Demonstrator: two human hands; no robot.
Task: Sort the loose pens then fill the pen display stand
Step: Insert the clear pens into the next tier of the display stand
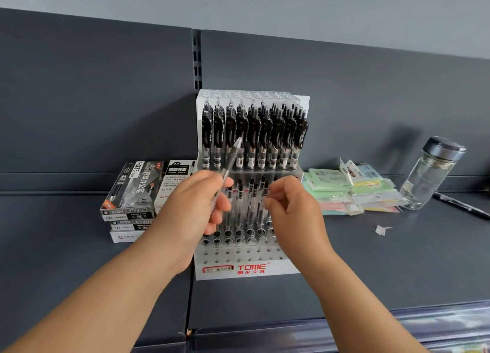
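Head view: left hand (196,209) grips a pen (231,158) tilted tip-up in front of the pen display stand (278,269), empty front holes (238,252) just below it; right hand (290,211), fingers curled beside lower-row pens (252,193), grasp unclear.

Dark grey shelf (371,273) with back panel (92,101) and slotted upright (197,61), beneath a pale grey wall (265,2)

A glass bottle (429,175) (dark lid) stands beside pastel packets (352,191), perhaps sticky notes; paper scrap (381,230) nearby.
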